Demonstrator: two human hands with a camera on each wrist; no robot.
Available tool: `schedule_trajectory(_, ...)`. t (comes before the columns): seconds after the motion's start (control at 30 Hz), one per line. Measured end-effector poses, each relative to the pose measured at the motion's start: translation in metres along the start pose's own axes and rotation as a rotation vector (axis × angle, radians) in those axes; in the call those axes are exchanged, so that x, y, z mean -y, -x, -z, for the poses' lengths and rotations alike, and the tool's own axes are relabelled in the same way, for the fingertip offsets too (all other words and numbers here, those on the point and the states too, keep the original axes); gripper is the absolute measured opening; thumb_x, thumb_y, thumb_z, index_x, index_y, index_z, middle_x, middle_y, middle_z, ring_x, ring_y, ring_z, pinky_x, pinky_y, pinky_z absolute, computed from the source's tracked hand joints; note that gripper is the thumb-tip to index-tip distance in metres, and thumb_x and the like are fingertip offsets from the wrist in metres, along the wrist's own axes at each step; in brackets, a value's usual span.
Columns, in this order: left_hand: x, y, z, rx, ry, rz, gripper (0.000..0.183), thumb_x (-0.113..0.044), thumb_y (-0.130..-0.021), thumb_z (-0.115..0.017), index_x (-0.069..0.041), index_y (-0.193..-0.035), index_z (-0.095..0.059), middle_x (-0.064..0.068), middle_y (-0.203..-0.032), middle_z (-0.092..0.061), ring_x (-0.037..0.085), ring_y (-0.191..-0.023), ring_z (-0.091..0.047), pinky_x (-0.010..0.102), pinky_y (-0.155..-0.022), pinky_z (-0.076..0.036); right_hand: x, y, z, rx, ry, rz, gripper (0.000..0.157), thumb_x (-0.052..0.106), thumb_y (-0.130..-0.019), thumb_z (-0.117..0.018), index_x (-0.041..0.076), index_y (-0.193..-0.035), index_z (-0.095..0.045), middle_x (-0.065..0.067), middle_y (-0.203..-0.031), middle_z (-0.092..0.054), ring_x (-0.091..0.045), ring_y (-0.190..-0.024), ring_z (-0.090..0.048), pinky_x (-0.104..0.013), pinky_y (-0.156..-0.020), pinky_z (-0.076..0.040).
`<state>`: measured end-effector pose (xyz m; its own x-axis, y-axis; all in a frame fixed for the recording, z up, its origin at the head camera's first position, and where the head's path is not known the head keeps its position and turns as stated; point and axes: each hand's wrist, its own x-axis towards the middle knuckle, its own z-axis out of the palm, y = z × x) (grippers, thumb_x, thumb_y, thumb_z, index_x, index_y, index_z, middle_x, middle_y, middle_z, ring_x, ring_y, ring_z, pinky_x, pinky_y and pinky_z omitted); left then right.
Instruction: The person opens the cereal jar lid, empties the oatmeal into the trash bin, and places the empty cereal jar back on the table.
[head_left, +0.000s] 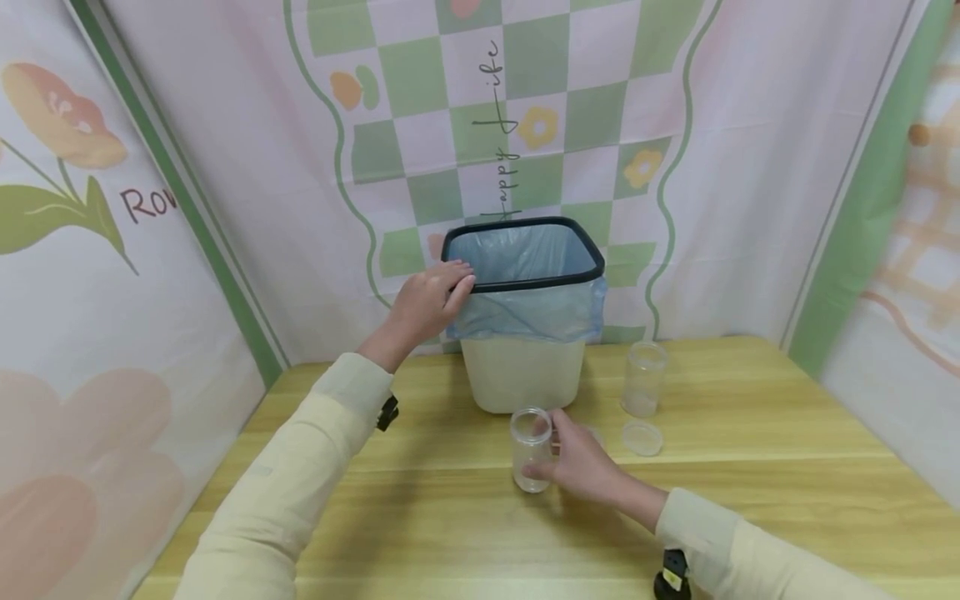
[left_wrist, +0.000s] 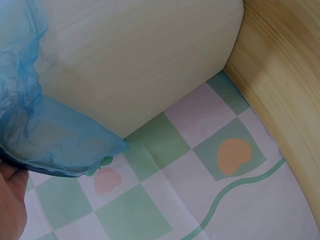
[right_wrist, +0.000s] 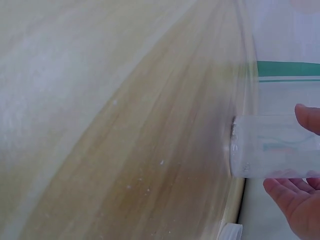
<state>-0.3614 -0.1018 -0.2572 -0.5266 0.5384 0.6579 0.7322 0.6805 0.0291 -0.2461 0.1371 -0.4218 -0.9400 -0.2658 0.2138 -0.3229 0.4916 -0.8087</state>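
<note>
A cream trash bin (head_left: pixel 522 375) with a black rim ring (head_left: pixel 536 283) and a blue liner bag (head_left: pixel 525 312) stands upright at the back of the table. My left hand (head_left: pixel 433 293) holds the rim at its left front corner; in the left wrist view only part of that hand (left_wrist: pixel 11 205) shows beside the ring. In front of the bin stands a clear lidless plastic jar (head_left: pixel 531 454). My right hand (head_left: pixel 581 462) grips it from the right, thumb on the near side and fingers (right_wrist: pixel 285 192) on the other. The jar's base meets the tabletop in the right wrist view.
A second clear jar (head_left: pixel 643 379) stands to the right of the bin, with a clear round lid (head_left: pixel 642 438) lying before it. Another lid (head_left: pixel 595 435) peeks out behind my right hand. Patterned curtains (head_left: pixel 750 167) enclose the wooden table (head_left: pixel 750 467) at the back and sides.
</note>
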Motion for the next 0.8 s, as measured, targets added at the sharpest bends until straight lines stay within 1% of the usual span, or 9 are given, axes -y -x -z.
schedule_trajectory(0.13, -0.001, 0.001, 0.0, 0.0, 0.009, 0.011, 0.033, -0.02, -0.103, -0.048, -0.002, -0.126, -0.065, 0.014, -0.129, -0.061, 0.025, -0.126, -0.052, 0.037, -0.107, -0.039, -0.001, 0.0, 0.001, 0.04, -0.009, 0.036, 0.053, 0.016, -0.072, -0.087, 0.005, -0.11, -0.052, -0.017, -0.117, -0.062, -0.044, -0.108, -0.059, -0.054, -0.089, -0.051)
schedule_trajectory(0.23, -0.001, 0.001, 0.0, -0.003, 0.021, 0.022, 0.035, -0.021, -0.103, -0.047, -0.001, -0.128, -0.063, 0.014, -0.13, -0.06, 0.025, -0.127, -0.05, 0.037, -0.108, -0.038, -0.003, -0.001, 0.004, 0.063, 0.003, 0.053, 0.056, 0.02, -0.072, -0.086, 0.004, -0.114, -0.052, -0.016, -0.116, -0.062, -0.043, -0.108, -0.059, -0.054, -0.09, -0.05)
schedule_trajectory(0.37, -0.001, 0.002, -0.001, -0.005, 0.034, 0.036, 0.038, -0.022, -0.104, -0.046, 0.0, -0.132, -0.059, 0.015, -0.133, -0.058, 0.025, -0.129, -0.048, 0.037, -0.109, -0.036, -0.003, 0.0, 0.008, 0.082, 0.029, 0.058, 0.062, 0.026, -0.072, -0.086, 0.004, -0.119, -0.051, -0.013, -0.118, -0.062, -0.039, -0.108, -0.06, -0.053, -0.09, -0.05)
schedule_trajectory(0.57, 0.002, 0.006, 0.0, 0.011, 0.056, 0.062, 0.043, -0.023, -0.104, -0.045, 0.003, -0.138, -0.051, 0.018, -0.14, -0.05, 0.027, -0.134, -0.042, 0.035, -0.112, -0.031, 0.0, 0.0, 0.017, 0.097, 0.01, 0.062, 0.075, 0.025, -0.073, -0.086, -0.001, -0.131, -0.046, -0.011, -0.123, -0.059, -0.031, -0.111, -0.058, -0.053, -0.098, -0.045)
schedule_trajectory(0.67, 0.004, 0.01, 0.001, -0.01, 0.073, 0.062, 0.045, -0.023, -0.104, -0.046, 0.004, -0.14, -0.047, 0.019, -0.143, -0.046, 0.027, -0.136, -0.039, 0.036, -0.113, -0.03, 0.0, 0.001, 0.021, 0.095, 0.02, 0.08, 0.078, 0.025, -0.074, -0.085, -0.003, -0.134, -0.044, -0.012, -0.125, -0.058, -0.031, -0.113, -0.057, -0.051, -0.099, -0.044)
schedule_trajectory(0.8, 0.007, 0.014, 0.003, -0.06, 0.09, 0.038, 0.046, -0.021, -0.104, -0.047, 0.005, -0.141, -0.045, 0.021, -0.145, -0.044, 0.03, -0.137, -0.038, 0.037, -0.113, -0.03, 0.002, 0.001, 0.027, 0.082, 0.052, 0.118, 0.075, 0.025, -0.073, -0.085, 0.0, -0.133, -0.047, -0.011, -0.125, -0.058, -0.03, -0.113, -0.057, -0.049, -0.098, -0.046)
